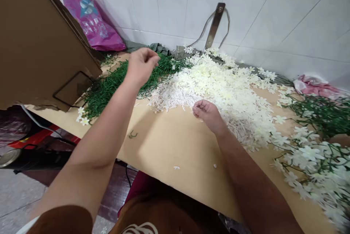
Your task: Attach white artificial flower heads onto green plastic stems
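Note:
My left hand (142,65) is raised over a heap of green plastic stems (109,90), its thumb and fingers drawn together in a pinch. Whatever lies between those fingertips is too small to make out. Lower and to the right, my right hand (207,114) is also closed in a pinch, beside a pile of thin whitish pieces (175,97). I cannot make out what its fingers hold. Pale cream artificial flower heads (218,81) spread in a wide heap behind and to the right of this hand.
At the left stands a large cardboard box (41,41), with a pink plastic bag (93,19) behind it. Flowers on green stems (314,157) lie at the right. A small green stem piece (132,135) and white bits (177,168) are on the table (164,143). A metal bracket (215,26) leans against the tiled wall.

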### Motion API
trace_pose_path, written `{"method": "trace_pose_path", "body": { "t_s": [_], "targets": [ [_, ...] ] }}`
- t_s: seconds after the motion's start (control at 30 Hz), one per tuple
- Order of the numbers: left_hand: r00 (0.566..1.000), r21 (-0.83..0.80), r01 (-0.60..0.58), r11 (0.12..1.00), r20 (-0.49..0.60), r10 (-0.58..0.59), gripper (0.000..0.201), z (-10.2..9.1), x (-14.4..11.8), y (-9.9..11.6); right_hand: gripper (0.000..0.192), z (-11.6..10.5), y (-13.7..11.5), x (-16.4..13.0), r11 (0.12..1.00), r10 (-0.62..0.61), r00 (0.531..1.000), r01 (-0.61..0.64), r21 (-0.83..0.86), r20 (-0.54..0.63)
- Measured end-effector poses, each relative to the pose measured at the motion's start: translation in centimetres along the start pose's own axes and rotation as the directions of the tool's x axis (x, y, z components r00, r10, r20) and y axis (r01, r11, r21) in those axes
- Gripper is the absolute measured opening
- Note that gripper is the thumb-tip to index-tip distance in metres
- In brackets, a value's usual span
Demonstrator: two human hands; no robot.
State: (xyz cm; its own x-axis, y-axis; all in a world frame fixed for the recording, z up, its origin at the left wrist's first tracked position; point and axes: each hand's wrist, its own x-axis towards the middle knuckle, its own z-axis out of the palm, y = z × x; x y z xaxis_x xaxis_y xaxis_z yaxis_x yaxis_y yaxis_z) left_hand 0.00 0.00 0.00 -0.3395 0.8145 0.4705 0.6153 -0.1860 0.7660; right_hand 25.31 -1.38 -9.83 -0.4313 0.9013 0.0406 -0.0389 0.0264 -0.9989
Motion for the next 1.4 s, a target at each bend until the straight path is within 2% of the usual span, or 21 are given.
{"method": "trace_pose_path", "body": {
  "t_s": [0.07, 0.1, 0.13, 0.2, 0.27, 0.4, 0.5, 0.6, 0.87, 1.03, 1.2, 1.4],
  "targets": [
    [0.982, -0.113, 0.093, 0.989, 0.176, -0.072, 0.007, 2.7, -3.0, 0.9, 0.042, -0.3, -0.2, -0.3, 0.997, -0.009, 1.0, 0.01, 0.071, -0.026],
    [0.95, -0.158, 0.17, 0.973, 0.29, -0.119, 0.008, 4.0, -4.7, 1.2, 0.043, -0.5, -0.2, -0.5, 0.994, -0.005, 0.999, 0.009, 0.109, -0.033],
    [0.895, -0.188, 0.253, 0.949, 0.417, -0.156, 0.01, 5.3, -6.3, 1.4, 0.044, -0.7, -0.1, -0.8, 0.989, 0.003, 0.999, 0.002, 0.145, -0.037],
    [0.791, -0.259, 0.388, 0.884, 0.587, -0.175, 0.013, 7.6, -9.3, 1.3, 0.045, -1.2, 0.5, -1.4, 0.98, 0.032, 0.999, -0.024, 0.199, -0.041],
    [0.721, -0.31, 0.468, 0.828, 0.676, -0.155, 0.015, 9.2, -11.2, 0.8, 0.044, -1.6, 1.3, -2.0, 0.971, 0.068, 0.996, -0.054, 0.233, -0.051],
    [0.663, -0.337, 0.524, 0.783, 0.738, -0.126, 0.017, 10.5, -12.4, -0.5, 0.039, -2.2, 2.4, -2.4, 0.943, 0.128, 0.991, -0.11, 0.314, -0.039],
    [0.638, -0.336, 0.55, 0.764, 0.759, -0.126, 0.019, 10.4, -12.3, -0.8, 0.036, -2.5, 2.5, -2.3, 0.915, 0.174, 0.985, -0.167, 0.368, 0.014],
    [0.633, -0.331, 0.548, 0.769, 0.764, -0.122, 0.019, 10.1, -12.1, -0.9, 0.034, -2.6, 2.2, -2.3, 0.896, 0.198, 0.979, -0.197, 0.398, 0.039],
    [0.6, -0.313, 0.505, 0.805, 0.797, -0.066, 0.025, 9.8, -11.8, -1.5, 0.036, -2.5, 1.9, -2.4, 0.912, 0.199, 0.979, -0.204, 0.355, 0.051],
    [0.582, -0.303, 0.506, 0.808, 0.811, -0.06, 0.026, 9.7, -11.9, -1.5, 0.04, -2.4, 2.0, -2.4, 0.969, 0.142, 0.99, -0.139, 0.204, -0.002],
    [0.603, -0.254, 0.494, 0.832, 0.789, -0.117, 0.024, 9.5, -11.8, -1.1, 0.038, -1.9, 1.8, -2.7, 0.999, 0.028, 0.996, -0.026, 0.022, -0.085],
    [0.578, -0.217, 0.481, 0.85, 0.807, -0.121, 0.02, 9.4, -11.5, -0.7, 0.035, -1.8, 2.3, -2.7, 0.999, 0.015, 0.999, -0.017, -0.032, -0.052]
  ]
}}
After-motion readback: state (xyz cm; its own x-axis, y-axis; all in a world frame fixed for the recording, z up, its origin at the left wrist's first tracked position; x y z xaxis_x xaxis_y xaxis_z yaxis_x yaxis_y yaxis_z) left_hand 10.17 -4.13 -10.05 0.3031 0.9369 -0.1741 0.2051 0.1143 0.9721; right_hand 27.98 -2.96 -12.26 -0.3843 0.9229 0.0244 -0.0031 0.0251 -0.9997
